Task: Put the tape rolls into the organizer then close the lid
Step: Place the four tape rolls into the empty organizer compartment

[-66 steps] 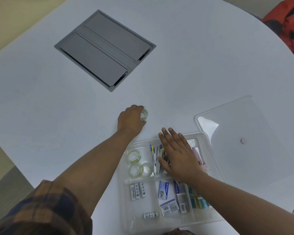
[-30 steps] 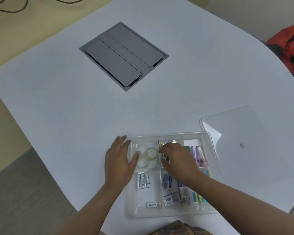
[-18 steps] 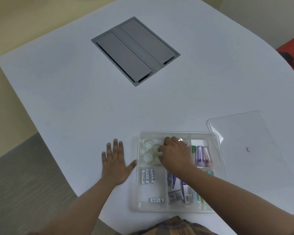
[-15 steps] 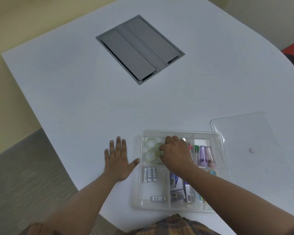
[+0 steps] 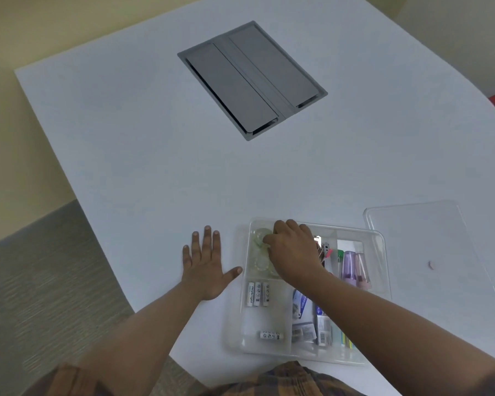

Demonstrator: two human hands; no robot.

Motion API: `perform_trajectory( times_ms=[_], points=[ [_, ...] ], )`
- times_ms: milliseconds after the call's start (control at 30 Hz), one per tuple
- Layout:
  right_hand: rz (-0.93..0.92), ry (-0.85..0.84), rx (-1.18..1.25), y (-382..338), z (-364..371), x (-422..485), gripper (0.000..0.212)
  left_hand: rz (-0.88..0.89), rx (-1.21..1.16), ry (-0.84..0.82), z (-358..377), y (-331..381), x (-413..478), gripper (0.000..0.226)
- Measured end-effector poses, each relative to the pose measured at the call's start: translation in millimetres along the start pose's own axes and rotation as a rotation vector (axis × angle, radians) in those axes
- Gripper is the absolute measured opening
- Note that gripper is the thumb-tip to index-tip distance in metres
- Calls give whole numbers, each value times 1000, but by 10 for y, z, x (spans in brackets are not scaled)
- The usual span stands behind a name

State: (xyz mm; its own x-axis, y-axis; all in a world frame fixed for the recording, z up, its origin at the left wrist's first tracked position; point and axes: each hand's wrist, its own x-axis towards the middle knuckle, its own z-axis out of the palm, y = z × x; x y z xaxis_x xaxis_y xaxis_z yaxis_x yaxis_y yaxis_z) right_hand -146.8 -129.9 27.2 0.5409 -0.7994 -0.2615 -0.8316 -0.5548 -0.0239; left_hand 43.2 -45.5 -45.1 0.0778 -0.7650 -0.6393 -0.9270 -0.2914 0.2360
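The clear plastic organizer lies open on the white table near me. Clear tape rolls sit in its far left compartment, one of them at the compartment's far end. My right hand reaches into that compartment with its fingers curled down onto the rolls; whether it grips one is hidden. My left hand rests flat on the table just left of the organizer, fingers spread, thumb near the organizer's wall. The clear lid lies flat to the right, touching the organizer's far right corner.
The other compartments hold batteries, purple highlighters, pens and small boxes. A grey cable hatch is set in the table further away. The table's edge runs diagonally at the left, with floor beyond.
My left hand brought a tape roll to the organizer, let go, and now rests flat beside it. My right hand moved from the middle compartment onto the rolls in the far left compartment.
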Motion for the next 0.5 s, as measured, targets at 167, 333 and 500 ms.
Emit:
perform_trajectory(
  times_ms=[167,333,500],
  points=[
    [-74,-52,-47,-2,17,73,20,-7,9,-14,-12,10,-8,98],
    [-43,-82,-44,16,20,64,21,-4,3,-9,-19,13,-19,98],
    [-82,-58,-36,55,45,54,20,-5,5,-18,-28,17,-24,99]
  ],
)
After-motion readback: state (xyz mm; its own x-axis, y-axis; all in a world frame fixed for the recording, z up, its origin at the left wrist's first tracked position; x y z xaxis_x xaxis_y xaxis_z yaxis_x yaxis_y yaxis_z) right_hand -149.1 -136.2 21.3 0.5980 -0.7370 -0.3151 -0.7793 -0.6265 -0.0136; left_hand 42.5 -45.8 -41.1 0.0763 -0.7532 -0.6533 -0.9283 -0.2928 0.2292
